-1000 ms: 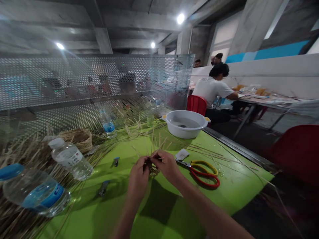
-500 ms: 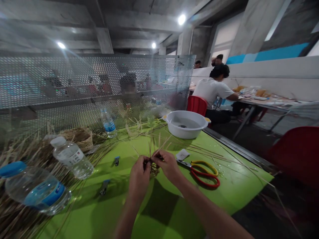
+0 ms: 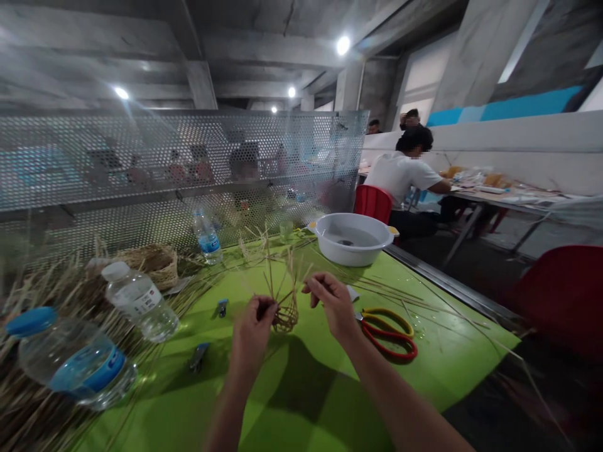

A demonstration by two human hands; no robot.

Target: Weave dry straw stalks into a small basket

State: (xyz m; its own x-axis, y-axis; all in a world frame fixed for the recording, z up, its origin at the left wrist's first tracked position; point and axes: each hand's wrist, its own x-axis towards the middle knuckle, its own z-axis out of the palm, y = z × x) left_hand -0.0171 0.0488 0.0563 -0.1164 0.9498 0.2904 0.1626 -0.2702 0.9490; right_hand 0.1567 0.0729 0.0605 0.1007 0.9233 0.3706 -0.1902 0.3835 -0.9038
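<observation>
A small, partly woven straw basket [image 3: 285, 319] with loose strands standing up from its rim is just above the green table. My left hand [image 3: 252, 323] pinches its left side between thumb and fingers. To the right, apart from the weave, my right hand [image 3: 330, 300] has thumb and fingers closed on what looks like a thin straw strand [image 3: 308, 272]; most of the strand is hard to make out. Scissors [image 3: 389, 336] with red and yellow handles lie right of my right hand, their blades partly hidden by it.
A white basin [image 3: 353, 242] of water stands at the back right. Bottles [image 3: 141, 304], a finished-looking basket [image 3: 153, 263] and piled straw [image 3: 28, 414] occupy the left. Two clips [image 3: 200, 356] lie on the green table [image 3: 188, 420]. A perforated screen [image 3: 155, 169] rises behind; a person [image 3: 400, 169] sits beyond.
My right hand has drawn away from my left, to the right and slightly up. My left hand has shifted a little left, and more of the small woven basket shows between them.
</observation>
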